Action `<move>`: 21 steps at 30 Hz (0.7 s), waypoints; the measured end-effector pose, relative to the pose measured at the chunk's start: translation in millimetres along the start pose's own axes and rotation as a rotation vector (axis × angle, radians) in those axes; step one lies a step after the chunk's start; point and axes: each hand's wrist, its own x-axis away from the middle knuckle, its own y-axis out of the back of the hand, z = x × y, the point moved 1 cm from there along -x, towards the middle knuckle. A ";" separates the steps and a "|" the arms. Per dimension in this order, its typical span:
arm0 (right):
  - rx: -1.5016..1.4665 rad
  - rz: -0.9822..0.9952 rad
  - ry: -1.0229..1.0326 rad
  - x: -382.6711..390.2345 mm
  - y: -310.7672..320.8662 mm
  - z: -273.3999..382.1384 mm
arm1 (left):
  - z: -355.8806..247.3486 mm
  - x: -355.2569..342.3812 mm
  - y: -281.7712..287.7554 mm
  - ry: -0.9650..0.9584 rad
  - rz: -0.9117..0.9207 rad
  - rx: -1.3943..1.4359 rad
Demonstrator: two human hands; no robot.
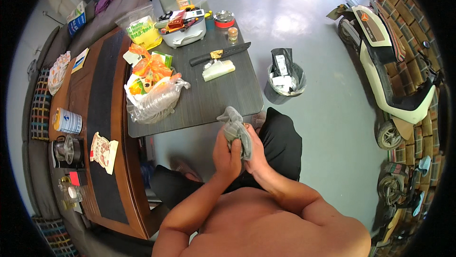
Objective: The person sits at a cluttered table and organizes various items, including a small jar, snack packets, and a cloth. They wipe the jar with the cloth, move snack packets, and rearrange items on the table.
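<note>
A crumpled grey cloth (233,128) is pressed between my two hands, just off the near edge of the dark table (209,100). My left hand (227,155) closes around it from the left, with the thumb lying across it. From the other side my right hand (257,151) grips it, its fingers partly hidden behind the cloth. Farther up the table lie a long black knife (237,49) with a gold patch and a pale, wrapped-looking block (218,70). A clear plastic bag (159,100) lies near the table's front left.
An orange bag (151,69), a yellow pouch (144,33), a grey bin of small items (185,33), a red round tin (224,18) and a small jar (232,35) crowd the table. A lined trash bin (285,96) stands right of it. A wooden table (135,200) is at left, a scooter (387,71) at right.
</note>
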 end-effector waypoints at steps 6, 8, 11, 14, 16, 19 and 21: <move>-0.097 0.032 -0.261 -1.9 5.4 11.9 | 44.4 -26.1 16.5 0.469 0.135 0.536; -0.126 -0.021 -0.414 -1.5 8.9 7.1 | 51.8 -36.5 19.8 0.576 0.164 0.642; -0.230 -0.129 -0.473 3.0 -8.3 5.4 | 59.8 -39.3 21.5 0.817 0.074 0.859; -0.337 -0.195 -0.490 2.5 -6.4 10.9 | 91.0 -28.0 33.9 0.713 0.146 0.991; -0.398 -0.165 -0.392 -0.4 -1.8 16.6 | 81.8 -37.1 41.6 0.743 0.280 1.341; -0.451 -0.096 -0.280 -3.4 5.4 25.6 | 26.9 -39.4 42.0 0.831 -0.172 0.995; -0.359 -0.115 -0.219 -5.5 6.1 27.6 | 24.4 -35.9 48.3 0.698 -0.134 0.961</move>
